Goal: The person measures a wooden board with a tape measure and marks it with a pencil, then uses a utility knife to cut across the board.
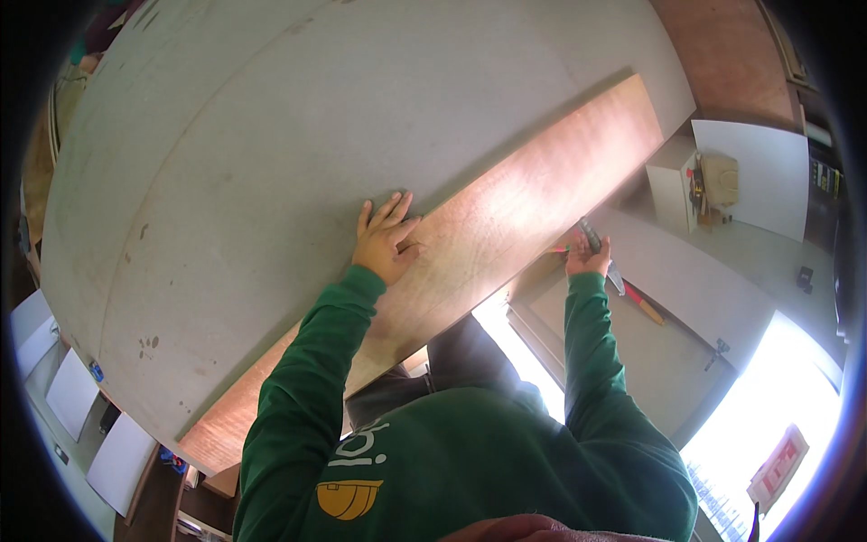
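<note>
A long reddish-brown wooden board (506, 208) lies along the edge of a large grey panel (271, 163). My left hand (386, 238) rests flat on the seam between the panel and the board, fingers spread. At the board's near edge, my right hand (588, 259) is closed around a dark cutter-like tool (591, 238), with a small red and green thing next to the fingers. Both sleeves are green.
A red-handled tool (645, 303) lies on a grey surface (668, 271) below the board. To the right stand a white cabinet (754, 176) with a beige object (720, 179). White panels (72, 393) lean at lower left. Bright light glares at lower right.
</note>
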The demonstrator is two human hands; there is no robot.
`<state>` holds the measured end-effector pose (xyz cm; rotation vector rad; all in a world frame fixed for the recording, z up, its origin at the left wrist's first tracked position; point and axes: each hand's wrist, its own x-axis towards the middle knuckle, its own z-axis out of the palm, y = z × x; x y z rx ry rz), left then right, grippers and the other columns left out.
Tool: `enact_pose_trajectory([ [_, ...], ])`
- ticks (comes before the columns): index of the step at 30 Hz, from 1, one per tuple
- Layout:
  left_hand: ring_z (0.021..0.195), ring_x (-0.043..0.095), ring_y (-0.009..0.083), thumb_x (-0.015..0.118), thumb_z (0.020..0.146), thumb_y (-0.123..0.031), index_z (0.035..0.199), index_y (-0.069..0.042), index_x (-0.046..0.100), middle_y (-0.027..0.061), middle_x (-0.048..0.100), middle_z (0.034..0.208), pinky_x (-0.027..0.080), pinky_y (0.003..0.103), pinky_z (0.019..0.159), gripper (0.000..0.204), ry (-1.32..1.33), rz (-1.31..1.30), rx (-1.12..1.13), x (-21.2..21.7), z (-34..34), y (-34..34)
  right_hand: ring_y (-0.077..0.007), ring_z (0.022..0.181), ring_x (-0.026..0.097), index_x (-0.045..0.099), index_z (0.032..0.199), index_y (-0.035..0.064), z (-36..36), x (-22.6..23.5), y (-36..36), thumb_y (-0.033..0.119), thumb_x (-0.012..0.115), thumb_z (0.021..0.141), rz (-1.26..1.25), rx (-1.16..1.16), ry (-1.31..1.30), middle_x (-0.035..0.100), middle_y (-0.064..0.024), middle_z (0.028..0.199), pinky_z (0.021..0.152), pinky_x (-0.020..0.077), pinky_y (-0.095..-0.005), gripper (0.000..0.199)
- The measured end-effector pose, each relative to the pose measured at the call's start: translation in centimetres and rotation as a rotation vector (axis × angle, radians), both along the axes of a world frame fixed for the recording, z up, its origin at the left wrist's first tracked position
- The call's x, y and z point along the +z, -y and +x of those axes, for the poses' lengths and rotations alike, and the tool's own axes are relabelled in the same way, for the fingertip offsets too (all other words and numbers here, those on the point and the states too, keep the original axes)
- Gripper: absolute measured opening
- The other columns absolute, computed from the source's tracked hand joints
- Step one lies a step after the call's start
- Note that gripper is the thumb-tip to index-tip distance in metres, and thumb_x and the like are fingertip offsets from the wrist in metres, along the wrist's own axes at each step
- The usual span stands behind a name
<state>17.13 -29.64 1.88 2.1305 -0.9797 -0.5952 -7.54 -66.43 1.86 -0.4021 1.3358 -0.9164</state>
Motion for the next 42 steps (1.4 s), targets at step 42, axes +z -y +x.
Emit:
enact_pose_trajectory([
  [42, 0.119, 0.052, 0.0373, 0.08, 0.074, -0.02, 0.126, -0.006, 0.059, 0.0176, 0.058, 0.13, 0.041, 0.045, 0.101, 0.059, 0.468, 0.479, 1.844, 0.8, -24.4, -45.8, -0.0138, 0.076, 0.057, 0.06, 0.119, 0.0012, 26.0, 4.1, -39.5, 0.03, 0.061, 0.097, -0.027, 1.8, 0.129, 0.061, -0.0035, 0.091, 0.059, 0.0462, -0.0293, 0.036],
])
